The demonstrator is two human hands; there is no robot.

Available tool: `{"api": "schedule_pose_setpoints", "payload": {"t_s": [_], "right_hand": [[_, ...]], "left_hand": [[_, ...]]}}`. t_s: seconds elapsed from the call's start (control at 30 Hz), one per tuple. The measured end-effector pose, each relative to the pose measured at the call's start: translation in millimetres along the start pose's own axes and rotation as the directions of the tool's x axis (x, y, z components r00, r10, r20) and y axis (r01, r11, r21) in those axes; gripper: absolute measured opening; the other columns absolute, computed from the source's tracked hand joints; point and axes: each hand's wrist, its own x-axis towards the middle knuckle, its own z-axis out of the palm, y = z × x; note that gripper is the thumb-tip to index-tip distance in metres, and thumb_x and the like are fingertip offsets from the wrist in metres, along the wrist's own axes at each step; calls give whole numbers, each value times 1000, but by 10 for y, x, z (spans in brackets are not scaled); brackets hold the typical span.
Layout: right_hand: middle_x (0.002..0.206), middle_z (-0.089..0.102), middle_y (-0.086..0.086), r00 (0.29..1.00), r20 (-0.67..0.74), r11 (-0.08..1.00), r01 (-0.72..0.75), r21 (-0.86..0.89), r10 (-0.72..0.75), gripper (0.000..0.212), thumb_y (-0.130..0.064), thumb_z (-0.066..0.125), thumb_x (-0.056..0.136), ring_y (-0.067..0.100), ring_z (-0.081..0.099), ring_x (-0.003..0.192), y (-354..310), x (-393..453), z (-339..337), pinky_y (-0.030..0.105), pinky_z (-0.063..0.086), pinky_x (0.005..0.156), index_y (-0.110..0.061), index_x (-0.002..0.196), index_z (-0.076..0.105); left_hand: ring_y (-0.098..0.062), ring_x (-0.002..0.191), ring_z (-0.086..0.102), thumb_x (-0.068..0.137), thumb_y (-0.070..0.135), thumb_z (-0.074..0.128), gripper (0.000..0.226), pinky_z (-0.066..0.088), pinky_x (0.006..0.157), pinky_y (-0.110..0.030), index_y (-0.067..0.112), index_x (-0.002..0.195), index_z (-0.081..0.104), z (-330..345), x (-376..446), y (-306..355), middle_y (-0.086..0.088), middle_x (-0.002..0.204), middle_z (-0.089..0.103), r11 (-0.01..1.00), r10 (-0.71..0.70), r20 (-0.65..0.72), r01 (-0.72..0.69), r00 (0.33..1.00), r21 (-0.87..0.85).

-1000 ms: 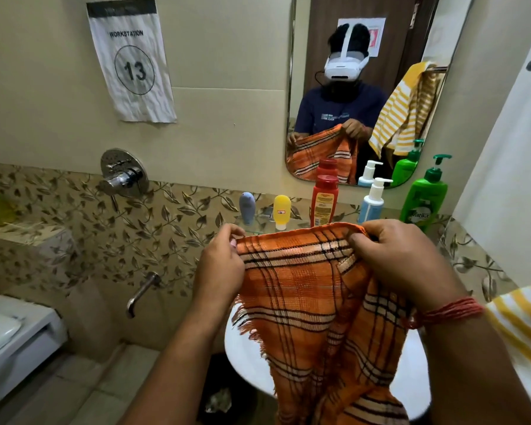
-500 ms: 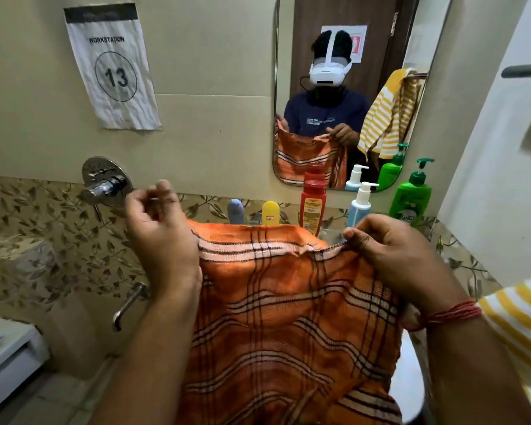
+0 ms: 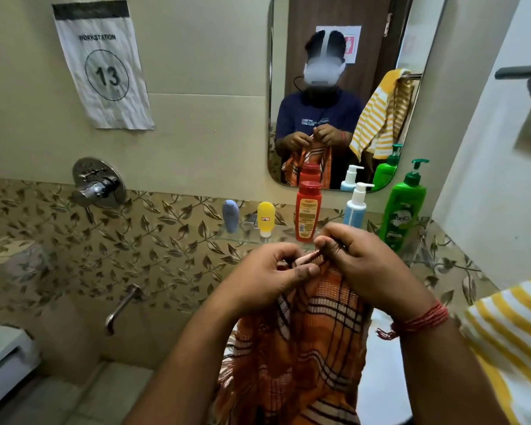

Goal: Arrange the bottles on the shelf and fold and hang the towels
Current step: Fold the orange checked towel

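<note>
An orange checked towel (image 3: 301,348) hangs in front of me, folded in half lengthwise. My left hand (image 3: 267,277) and my right hand (image 3: 368,271) pinch its top corners together, nearly touching. Behind them a glass shelf (image 3: 285,233) carries several bottles in a row: a grey-blue tube (image 3: 230,216), a yellow tube (image 3: 265,219), a red bottle (image 3: 307,210), a white-and-blue pump bottle (image 3: 356,205) and a green pump bottle (image 3: 403,210). A yellow striped towel (image 3: 515,342) hangs at the right edge.
A mirror (image 3: 344,87) above the shelf reflects me and the striped towel. A towel bar (image 3: 521,72) juts from the right wall. A shower valve (image 3: 97,184) and a spout (image 3: 120,308) sit on the left wall. The white basin (image 3: 383,388) lies behind the towel.
My hands have come together, bringing the towel's two top corners to meet, so the spread towel now hangs doubled and narrow.
</note>
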Motion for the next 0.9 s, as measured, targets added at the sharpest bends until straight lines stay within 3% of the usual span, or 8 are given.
{"api": "schedule_pose_setpoints", "payload": {"t_s": [0.13,0.27,0.33,0.43,0.53,0.67,0.8,0.9], "right_hand": [[83,63,-9,1000,-7,1000,-28,11,28,17,-36,50,99,6,58,79,-9,-22,-15,27,45,64,-28,87,60],[88,66,-8,970,221,994,-99,-43,106,22,-48,52,93,7,62,81,-28,-39,-37,23,49,63,-30,94,64],[87,65,-6,967,240,996,-80,-50,90,19,-46,56,92,9,63,80,-35,-54,-37,24,51,63,-29,92,64],[86,63,-6,987,163,1000,-13,-5,14,9,-37,61,92,8,61,79,-74,-76,-29,25,50,63,-31,87,57],[86,56,-9,990,125,997,75,-37,-70,17,-23,61,93,6,53,79,-133,-79,-20,19,42,62,-31,84,48],[86,51,-8,989,63,987,140,-85,-135,18,-16,61,92,10,49,77,-160,-43,8,24,43,62,-26,84,47],[85,49,-12,982,57,977,187,-103,-182,24,-17,65,88,4,48,76,-175,-15,26,20,44,61,-30,82,47],[78,52,-12,984,54,977,174,-126,-168,31,-22,74,84,2,48,69,-148,-2,25,16,42,58,-32,79,45]], "left_hand": [[-8,77,65,92,36,68,15,56,67,-28,27,81,64,-51,-16,2,4,80,67,997,70,-183,-63,981,46],[-6,80,64,93,33,66,12,48,63,-19,24,86,64,-110,-22,15,8,84,65,986,148,-281,-120,948,114],[-5,83,63,95,34,64,10,47,66,-21,26,88,62,-134,-30,39,9,87,65,986,121,-236,-88,964,145],[-4,81,62,97,32,62,11,46,67,-22,29,90,54,-207,-45,32,10,88,64,986,27,-34,-21,999,164],[-8,83,63,91,32,71,18,49,71,-28,25,94,54,-301,-85,-13,8,90,65,999,-2,119,7,993,-42],[-16,97,69,87,49,70,36,53,83,-32,21,109,62,-322,-110,98,-4,104,71,974,7,71,9,997,-226],[-17,94,67,94,54,52,34,55,84,-38,24,95,67,-339,-101,242,0,96,70,996,-42,105,33,994,87],[-14,88,68,96,39,60,18,54,75,-31,24,88,63,-366,-102,282,4,90,68,994,10,25,-13,1000,105]]}}
